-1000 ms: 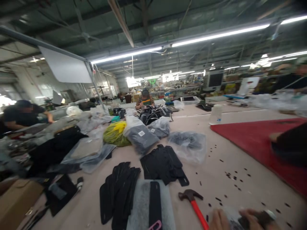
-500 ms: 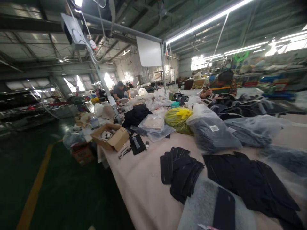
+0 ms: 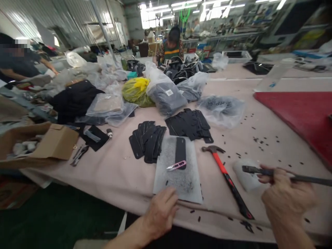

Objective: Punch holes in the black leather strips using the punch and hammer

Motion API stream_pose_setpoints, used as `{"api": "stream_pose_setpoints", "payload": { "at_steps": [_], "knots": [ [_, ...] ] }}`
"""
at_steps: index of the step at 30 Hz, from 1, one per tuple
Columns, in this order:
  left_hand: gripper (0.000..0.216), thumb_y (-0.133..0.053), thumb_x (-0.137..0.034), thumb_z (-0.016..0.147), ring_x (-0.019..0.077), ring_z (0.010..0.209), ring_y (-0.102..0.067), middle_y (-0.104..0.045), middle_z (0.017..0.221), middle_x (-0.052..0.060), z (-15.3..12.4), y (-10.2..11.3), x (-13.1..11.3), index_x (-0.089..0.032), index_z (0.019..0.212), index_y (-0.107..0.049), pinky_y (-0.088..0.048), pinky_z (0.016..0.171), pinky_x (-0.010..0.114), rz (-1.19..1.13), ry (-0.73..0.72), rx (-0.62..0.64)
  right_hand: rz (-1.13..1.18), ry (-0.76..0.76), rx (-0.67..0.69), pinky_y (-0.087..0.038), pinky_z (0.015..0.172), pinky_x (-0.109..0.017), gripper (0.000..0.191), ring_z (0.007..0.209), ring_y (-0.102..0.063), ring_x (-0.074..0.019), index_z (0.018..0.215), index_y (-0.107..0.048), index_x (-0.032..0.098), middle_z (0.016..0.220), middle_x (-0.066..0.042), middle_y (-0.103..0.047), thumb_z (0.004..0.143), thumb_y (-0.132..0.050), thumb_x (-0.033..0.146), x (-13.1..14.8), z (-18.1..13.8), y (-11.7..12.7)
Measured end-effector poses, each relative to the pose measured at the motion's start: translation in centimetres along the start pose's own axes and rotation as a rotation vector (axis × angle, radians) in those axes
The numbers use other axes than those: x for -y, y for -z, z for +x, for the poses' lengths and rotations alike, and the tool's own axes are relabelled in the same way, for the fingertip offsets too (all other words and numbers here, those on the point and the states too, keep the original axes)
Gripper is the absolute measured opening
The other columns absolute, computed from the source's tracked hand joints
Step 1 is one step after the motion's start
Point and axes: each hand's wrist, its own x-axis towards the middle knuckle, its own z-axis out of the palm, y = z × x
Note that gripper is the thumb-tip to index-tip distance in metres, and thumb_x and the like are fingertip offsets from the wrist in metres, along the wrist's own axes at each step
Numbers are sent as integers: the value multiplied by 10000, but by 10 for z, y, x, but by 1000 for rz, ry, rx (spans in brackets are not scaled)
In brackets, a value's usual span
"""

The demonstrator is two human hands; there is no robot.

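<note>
My right hand (image 3: 285, 195) is closed around a thin dark metal rod (image 3: 301, 178) that lies level above the table, its tip pointing left over a small clear bag (image 3: 245, 176). My left hand (image 3: 162, 211) rests with curled fingers at the near edge of a grey mat (image 3: 178, 173). On the mat lie a black strip (image 3: 180, 152) and pink-handled snips (image 3: 176, 166). A hammer with a red and black handle (image 3: 225, 176) lies to the mat's right. Two piles of black cut pieces (image 3: 147, 140) sit behind the mat.
A red mat (image 3: 301, 112) covers the table's right. Plastic bags of parts (image 3: 166, 93), a yellow bag (image 3: 135, 90) and dark cloth crowd the far left. An open cardboard box (image 3: 44, 143) sits at the left edge. Small black bits dot the cloth. Other people work at the far end and left.
The view swung left toward the floor and back down to the table. Both my hands have come into view, the right one holding the rod.
</note>
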Motion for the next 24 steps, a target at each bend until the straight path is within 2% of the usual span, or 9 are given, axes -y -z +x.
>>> {"api": "stream_pose_setpoints", "payload": {
  "at_steps": [2,5,8,11,13,16,18,20,24],
  "knots": [
    [350,-453,-129,894,236,1304,-478,-551,1358,138,-8,0,10,-139,1231,-546,-436,1096,432,87,27,6,98,5,32,-429,517,-275,116,482,-525,-101,731,-584,157,778,-81,-674,814,-602,236,3,-12,-11],
    [427,-496,-159,887,278,1384,-372,-465,1447,149,-1,-7,18,-126,1313,-496,-426,1100,478,184,21,39,278,-97,97,-456,517,-248,130,463,-510,-79,768,-572,160,759,-59,-683,774,-656,258,6,-31,-21],
    [452,-509,-167,888,274,1359,-415,-499,1425,141,-6,-4,26,-116,1336,-481,-465,1073,448,248,-76,57,318,-198,153,-475,516,-221,234,462,-509,-66,782,-581,151,716,-34,-676,743,-713,340,9,-47,-25],
    [367,-474,-126,899,227,1241,-551,-623,1296,97,-50,22,42,-168,1252,-565,-496,1049,393,308,-162,33,358,-269,211,-486,509,-224,308,440,-486,-57,825,-571,156,701,-10,-671,724,-740,393,12,-62,-28],
    [269,-484,-129,901,175,983,-687,-741,1022,16,-87,45,57,-252,1070,-653,-542,982,349,326,-172,24,376,-308,254,-488,513,-230,317,428,-466,-52,852,-566,161,716,-6,-676,729,-741,396,13,-72,-30],
    [194,-491,-223,924,173,802,-713,-751,899,3,-110,68,69,-269,995,-665,-597,758,279,425,44,-93,347,-393,389,-466,491,-231,326,417,-437,-47,847,-568,155,756,-30,-690,749,-725,424,10,-89,-40],
    [202,-481,-275,940,190,860,-704,-738,964,41,-86,66,66,-232,1047,-647,-582,778,286,401,228,-174,279,-443,530,-414,437,-223,349,395,-397,-43,832,-568,150,750,-39,-687,766,-696,468,6,-99,-51],
    [250,-440,-283,959,195,964,-674,-707,1051,71,-36,50,57,-206,1112,-622,-548,859,289,291,274,-161,155,-453,663,-344,397,-209,366,390,-381,-48,809,-568,148,690,-29,-667,791,-651,504,5,-106,-62],
    [297,-511,-279,919,214,969,-634,-626,1158,83,76,13,34,-202,1202,-563,-512,844,320,246,313,-13,-21,-381,848,-335,425,-206,348,438,-449,-81,770,-549,161,600,0,-622,837,-560,502,13,-106,-66]
  ]
}}
